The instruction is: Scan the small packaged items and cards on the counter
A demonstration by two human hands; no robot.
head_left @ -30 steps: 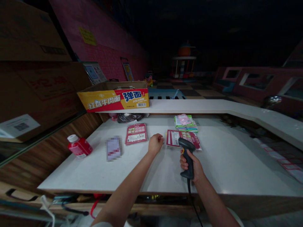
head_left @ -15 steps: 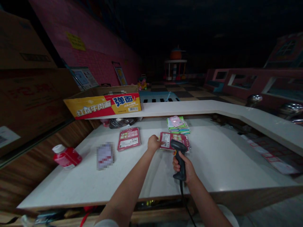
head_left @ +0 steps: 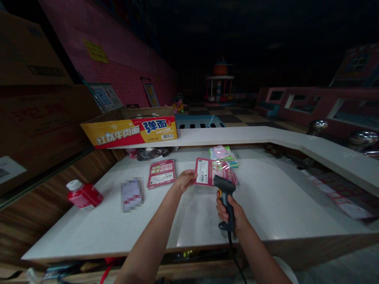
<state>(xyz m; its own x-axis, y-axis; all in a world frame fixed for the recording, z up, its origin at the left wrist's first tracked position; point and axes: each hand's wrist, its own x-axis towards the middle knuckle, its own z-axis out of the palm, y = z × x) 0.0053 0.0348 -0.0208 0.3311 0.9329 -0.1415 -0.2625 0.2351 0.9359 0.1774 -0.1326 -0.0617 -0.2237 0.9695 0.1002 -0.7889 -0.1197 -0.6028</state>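
Dim room, pink wall (head_left: 127, 75) at left, checkered floor (head_left: 237, 111), white counter (head_left: 118, 227)

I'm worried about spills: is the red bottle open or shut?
Shut: the red bottle has a white cap on; tightness cannot be seen.

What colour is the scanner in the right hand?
The scanner is dark grey, nearly black; the head view shows it.
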